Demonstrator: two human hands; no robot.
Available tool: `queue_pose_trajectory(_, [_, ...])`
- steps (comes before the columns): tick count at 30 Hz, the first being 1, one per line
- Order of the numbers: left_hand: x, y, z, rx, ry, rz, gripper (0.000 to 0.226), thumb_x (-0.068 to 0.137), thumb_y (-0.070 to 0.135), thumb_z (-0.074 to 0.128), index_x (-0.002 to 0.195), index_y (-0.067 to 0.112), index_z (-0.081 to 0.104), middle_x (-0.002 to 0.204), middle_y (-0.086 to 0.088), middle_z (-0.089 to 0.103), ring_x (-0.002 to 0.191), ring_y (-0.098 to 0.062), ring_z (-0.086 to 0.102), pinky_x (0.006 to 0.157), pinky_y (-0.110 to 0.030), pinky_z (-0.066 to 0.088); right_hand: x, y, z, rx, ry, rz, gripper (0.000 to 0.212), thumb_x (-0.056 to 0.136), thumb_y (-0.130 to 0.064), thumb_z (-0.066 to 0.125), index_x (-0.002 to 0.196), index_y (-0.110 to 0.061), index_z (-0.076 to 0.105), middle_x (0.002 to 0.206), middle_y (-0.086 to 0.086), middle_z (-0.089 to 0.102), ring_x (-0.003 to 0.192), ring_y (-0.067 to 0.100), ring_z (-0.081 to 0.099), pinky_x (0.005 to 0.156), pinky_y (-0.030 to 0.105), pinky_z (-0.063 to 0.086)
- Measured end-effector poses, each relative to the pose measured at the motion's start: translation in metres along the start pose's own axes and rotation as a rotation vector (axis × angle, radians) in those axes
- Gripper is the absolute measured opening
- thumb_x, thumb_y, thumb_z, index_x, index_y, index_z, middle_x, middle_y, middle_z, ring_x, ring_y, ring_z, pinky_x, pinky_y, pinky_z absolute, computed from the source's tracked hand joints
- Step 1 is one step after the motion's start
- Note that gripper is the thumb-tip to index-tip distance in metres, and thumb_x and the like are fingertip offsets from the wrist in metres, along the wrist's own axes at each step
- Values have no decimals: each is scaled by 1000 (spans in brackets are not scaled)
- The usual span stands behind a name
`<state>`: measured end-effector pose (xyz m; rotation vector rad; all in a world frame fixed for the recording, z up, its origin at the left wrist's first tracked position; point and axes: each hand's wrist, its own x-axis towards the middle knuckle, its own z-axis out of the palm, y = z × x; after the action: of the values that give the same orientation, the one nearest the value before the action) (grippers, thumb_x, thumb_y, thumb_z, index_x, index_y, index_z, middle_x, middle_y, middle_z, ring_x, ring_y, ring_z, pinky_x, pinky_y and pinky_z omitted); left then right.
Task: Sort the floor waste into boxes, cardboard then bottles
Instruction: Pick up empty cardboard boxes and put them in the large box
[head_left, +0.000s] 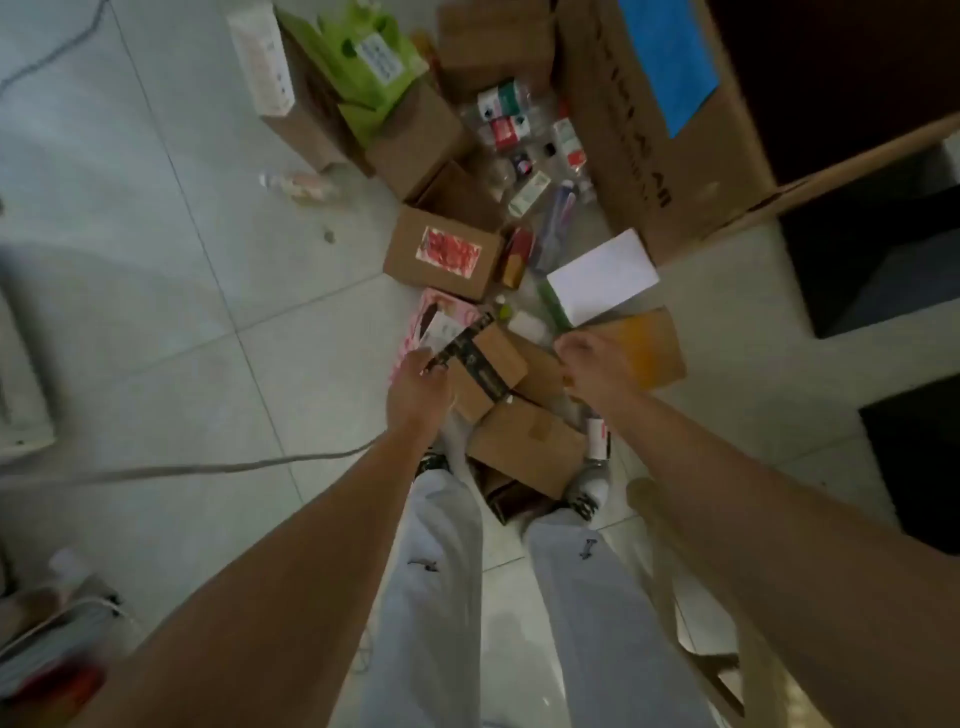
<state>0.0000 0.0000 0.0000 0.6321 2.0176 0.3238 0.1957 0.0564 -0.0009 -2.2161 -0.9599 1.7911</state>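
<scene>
Single head-worn wide-angle view, aimed steeply down at tiled floor (156, 291); seen from standing height.

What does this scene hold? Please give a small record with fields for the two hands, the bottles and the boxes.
left hand: grips the taped box
right hand: curled beside the white card, grip unclear
bottles: heaped on the floor beside the large box
red-label box: on the floor beyond both hands

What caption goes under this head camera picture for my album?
Sorting time: left hand grips a taped cardboard box, right hand reaches beside it, above the tiled floor.
</scene>
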Motion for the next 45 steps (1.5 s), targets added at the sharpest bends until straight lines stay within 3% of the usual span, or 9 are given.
queue_pose_trajectory(8, [121, -62, 45, 143, -31, -83, 50, 95, 20, 52, 143, 12, 39, 142, -9, 50, 117, -25, 57, 79, -25, 41, 117, 36, 62, -77, -23, 14, 30, 92, -34, 56, 119, -23, 63, 114, 0, 63, 108, 23, 59, 97, 47, 51])
queue_pose_trajectory(15, [211, -79, 88, 538, -97, 107, 62, 89, 33, 59, 145, 19, 37, 144, -9, 48, 129, -31, 48, 100, -44, 46, 190, 60, 107, -241, -23, -28, 55, 81, -50, 49, 125, -19, 56, 118, 1, 60, 109, 24, 57, 98, 42, 47])
queue_pose_trajectory(20, [243, -80, 110, 676, -215, 100, 33, 83, 26, 60, 115, 19, 57, 106, -6, 64, 103, -29, 63, 84, -43, 55, 216, 90, 117, -291, -3, -56, 62, 79, -61, 46, 124, -19, 55, 119, 6, 62, 108, 28, 58, 96, 45, 48])
queue_pose_trajectory(23, [233, -77, 109, 729, -238, 152, 17, 84, 23, 62, 100, 20, 63, 95, -2, 65, 93, -24, 63, 81, -40, 56, 202, 94, 112, -237, 14, -54, 53, 96, -38, 52, 141, -12, 43, 134, 7, 51, 120, 22, 50, 100, 32, 41])
queue_pose_trajectory(27, [190, -58, 98, 701, -217, 240, 33, 88, 23, 59, 120, 23, 59, 100, -2, 65, 95, -23, 63, 74, -36, 54, 170, 87, 97, -154, 18, -80, 42, 99, -17, 51, 140, -7, 44, 123, 4, 50, 104, 11, 44, 83, 19, 34])
queue_pose_trajectory(31, [138, -20, 89, 667, -193, 368, 28, 92, 23, 53, 120, 21, 56, 98, -2, 63, 96, -25, 63, 73, -36, 51, 126, 54, 75, -86, 121, -125, 74, 85, -39, 68, 146, -20, 31, 138, 2, 46, 127, 24, 47, 100, 40, 45])
queue_pose_trajectory(37, [77, 64, 68, 745, -45, 727, 28, 92, 26, 55, 118, 29, 63, 108, 1, 68, 99, -22, 65, 79, -34, 53, 59, -11, -5, -608, 250, -462, 93, 87, -19, 69, 151, -38, 4, 162, -1, -1, 150, 30, 9, 117, 51, 27])
queue_pose_trajectory(42, [30, 146, 45, 752, 105, 1063, 26, 87, 20, 62, 109, 33, 69, 100, 8, 70, 95, -16, 64, 89, -32, 46, 18, -67, -78, -1015, 303, -602, 53, 85, -21, 67, 131, -36, 48, 161, 7, 0, 148, 35, 6, 117, 51, 26])
queue_pose_trajectory(45, [11, 191, 34, 830, 163, 1226, 34, 75, 13, 71, 101, 35, 72, 88, 8, 68, 93, -20, 63, 105, -39, 36, 5, -103, -116, -856, 244, -381, 18, 91, -26, 62, 109, -32, 64, 156, 13, 25, 129, 30, 48, 96, 34, 47])
